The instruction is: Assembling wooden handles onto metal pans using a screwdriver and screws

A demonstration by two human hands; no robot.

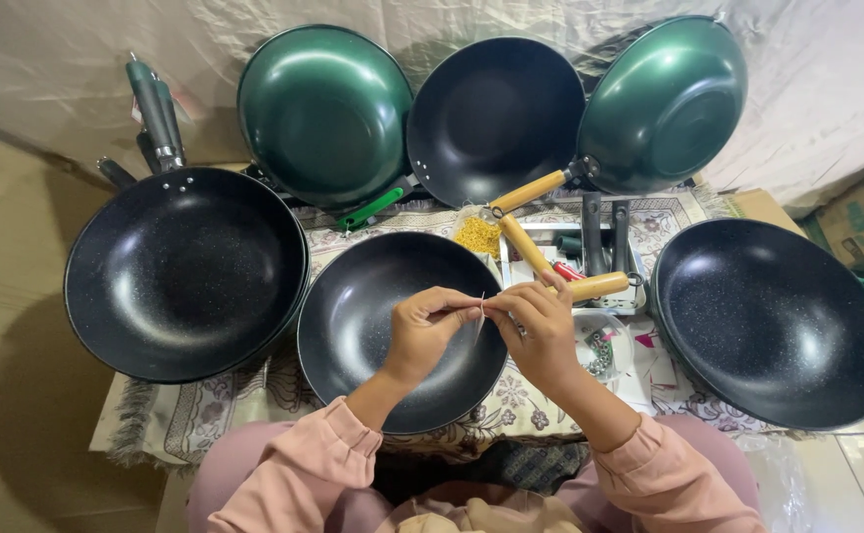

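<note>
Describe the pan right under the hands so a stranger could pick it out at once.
On the patterned cloth lie three black pans in a front row. The middle pan sits below the left hand and right hand. It is the smallest of the three, and its wooden handle points right.

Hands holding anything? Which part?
Both hands, left hand and right hand, pinch a small thin pale sliver between the fingertips, above the black round pan. What it is, and which part is pinched, cannot be told.
</note>
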